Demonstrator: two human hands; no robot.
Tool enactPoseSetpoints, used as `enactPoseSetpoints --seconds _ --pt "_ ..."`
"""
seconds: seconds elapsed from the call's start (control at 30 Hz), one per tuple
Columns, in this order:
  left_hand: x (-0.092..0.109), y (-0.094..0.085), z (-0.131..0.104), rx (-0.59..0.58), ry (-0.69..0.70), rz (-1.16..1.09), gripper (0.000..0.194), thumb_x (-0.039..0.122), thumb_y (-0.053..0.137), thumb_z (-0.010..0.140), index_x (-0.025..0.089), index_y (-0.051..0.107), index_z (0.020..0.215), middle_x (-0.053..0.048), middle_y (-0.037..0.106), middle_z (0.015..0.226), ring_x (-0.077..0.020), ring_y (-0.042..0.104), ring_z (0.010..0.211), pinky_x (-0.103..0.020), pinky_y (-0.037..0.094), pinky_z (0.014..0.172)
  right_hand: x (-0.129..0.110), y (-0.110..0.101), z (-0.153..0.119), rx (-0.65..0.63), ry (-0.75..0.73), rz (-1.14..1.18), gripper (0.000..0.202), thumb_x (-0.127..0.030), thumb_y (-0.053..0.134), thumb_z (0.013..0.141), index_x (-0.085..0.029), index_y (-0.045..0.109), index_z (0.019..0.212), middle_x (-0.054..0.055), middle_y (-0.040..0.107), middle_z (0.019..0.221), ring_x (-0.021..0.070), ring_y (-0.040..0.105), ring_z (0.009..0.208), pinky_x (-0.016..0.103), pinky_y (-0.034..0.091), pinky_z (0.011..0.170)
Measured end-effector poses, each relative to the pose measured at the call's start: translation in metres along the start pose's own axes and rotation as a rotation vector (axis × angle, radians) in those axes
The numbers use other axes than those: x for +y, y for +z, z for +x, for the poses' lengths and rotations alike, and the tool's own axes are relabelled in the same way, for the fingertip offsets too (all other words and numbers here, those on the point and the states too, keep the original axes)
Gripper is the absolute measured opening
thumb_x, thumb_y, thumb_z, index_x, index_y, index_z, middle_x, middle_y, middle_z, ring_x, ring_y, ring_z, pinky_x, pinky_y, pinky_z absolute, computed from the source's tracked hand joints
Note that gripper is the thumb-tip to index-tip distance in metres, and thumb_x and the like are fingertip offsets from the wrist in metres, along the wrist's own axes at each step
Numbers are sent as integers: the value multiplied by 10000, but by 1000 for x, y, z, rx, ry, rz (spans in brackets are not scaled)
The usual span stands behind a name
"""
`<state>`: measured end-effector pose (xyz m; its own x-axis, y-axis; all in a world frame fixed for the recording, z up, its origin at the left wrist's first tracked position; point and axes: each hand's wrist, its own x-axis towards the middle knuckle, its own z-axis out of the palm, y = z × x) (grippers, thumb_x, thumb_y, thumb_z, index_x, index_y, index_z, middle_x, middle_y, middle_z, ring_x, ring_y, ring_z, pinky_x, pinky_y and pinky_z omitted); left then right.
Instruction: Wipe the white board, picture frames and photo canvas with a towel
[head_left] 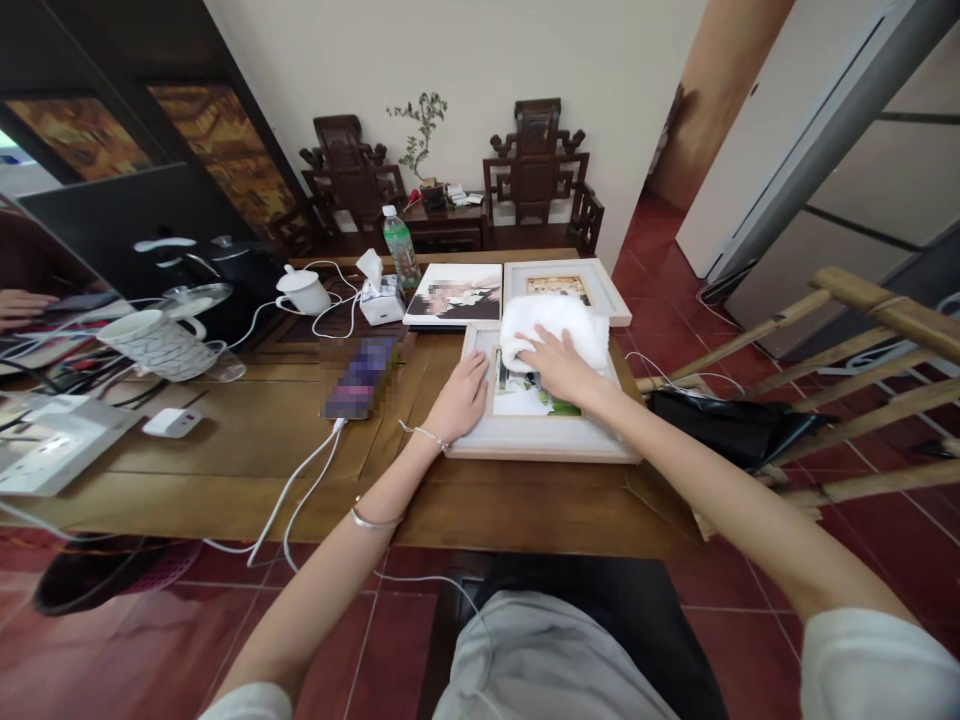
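A light wooden picture frame (540, 437) lies flat near the right end of the table, with a green and white picture (517, 396) inside its pale mount. My left hand (459, 398) rests on the frame's left edge, fingers lying flat. Under my right hand (556, 366) is a fluffy white cloth (592, 325), pressed down over the upper part of the frame; the fingers are spread on top of it. The cloth hides part of the picture. Behind it lie a second frame (616, 297) and a white-edged photo panel (456, 292).
On the wooden table (420, 500) are a phone (361, 380) with a white cable, a tissue box (382, 302), a bottle (400, 248), a lidded cup (304, 291), a patterned mug (161, 343) and a power strip (56, 450). A wooden rack (862, 390) stands right.
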<state>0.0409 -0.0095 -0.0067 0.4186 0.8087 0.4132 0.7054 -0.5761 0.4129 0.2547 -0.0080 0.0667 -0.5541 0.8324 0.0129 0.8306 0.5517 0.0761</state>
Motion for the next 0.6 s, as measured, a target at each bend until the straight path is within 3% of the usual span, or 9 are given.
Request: enactPoseSetpoints --seconds 0.23,0.33,0.47,0.6 --pt "5 -1 2 -14 -22 -45 472 221 351 965 -1 530 1341 -240 492 1454 -293 362 1443 -473 274 1217 -50 -32 -70 -213 -197 146 638 92 355 770 -184 586 1296 111 380 1570 368 315 1429 661 364 1039" --pt "12 -6 2 34 -78 -155 512 333 293 1010 42 526 1361 -202 475 1485 -266 380 1436 -453 263 1219 -68 -41 -90 -214 -282 158 587 68 371 797 -172 599 1282 116 418 1547 371 366 1398 640 394 1028" --pt "20 -12 -1 142 -142 -303 584 480 212 1032 133 509 1398 -126 450 1523 -223 358 1450 -416 245 1225 -84 -32 -81 -121 -290 80 531 18 385 860 -169 600 1309 106 421 1546 399 333 1418 653 348 1070" --pt "21 -15 -4 185 -168 -337 641 552 182 1023 144 490 1409 -135 467 1509 -220 384 1435 -411 266 1212 -81 -13 -41 -75 -207 -29 434 -47 454 895 -157 642 1270 111 370 1575 424 275 1441 649 285 1121"
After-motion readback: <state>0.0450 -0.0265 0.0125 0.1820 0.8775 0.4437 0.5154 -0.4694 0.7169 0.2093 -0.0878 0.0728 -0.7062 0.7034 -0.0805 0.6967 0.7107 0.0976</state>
